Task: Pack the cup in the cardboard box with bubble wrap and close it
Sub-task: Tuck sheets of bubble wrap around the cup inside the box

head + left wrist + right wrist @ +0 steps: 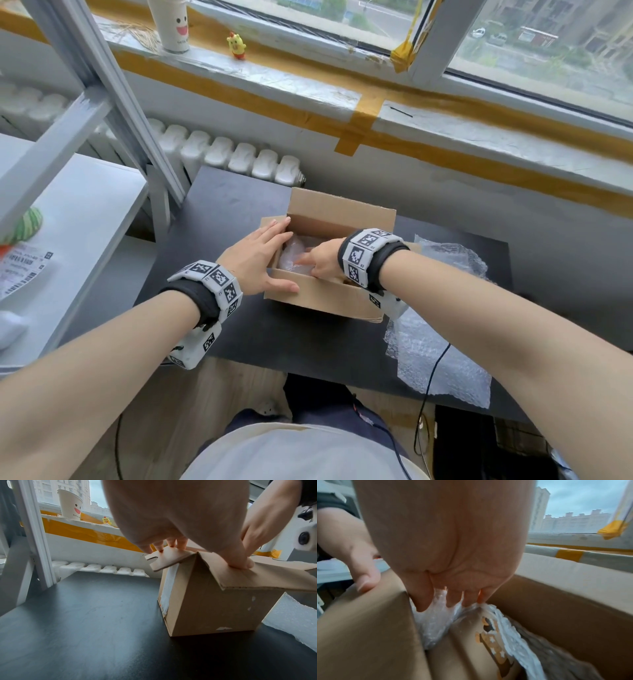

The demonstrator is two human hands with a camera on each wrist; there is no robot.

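Cup point(481, 646), beige with an orange and dark printed figure, lies on its side inside the cardboard box point(318, 294), wrapped in clear bubble wrap point(435, 620) with small round bubbles. From the right wrist view, the wrap bunches into white crumpled folds along the upper side of the cup. The box is plain brown corrugated cardboard, with torn white label remains on its outer walls, and its flaps stand open. It sits on a dark matte table point(239, 205).

The right hand point(320, 260) reaches down into the box. Its fingers are straight and a little spread, and the fingertips point(453, 601) press on the bubble wrap at the end of the cup nearest the left wall of the box. The cup lies directly under and beyond these fingertips.

The left hand point(255, 260) lies flat on the left corner of the box, fingers straight and close together on the side flap, thumb point(240, 561) pressing the near flap down.

A second sheet of bubble wrap point(442, 346) lies loose on the table just to the right of the box. Behind the box there is a white ribbed radiator point(233, 154). Above it, on the windowsill, stand a white paper cup point(171, 25) with a smiling face and a small yellow chick figure point(236, 44).
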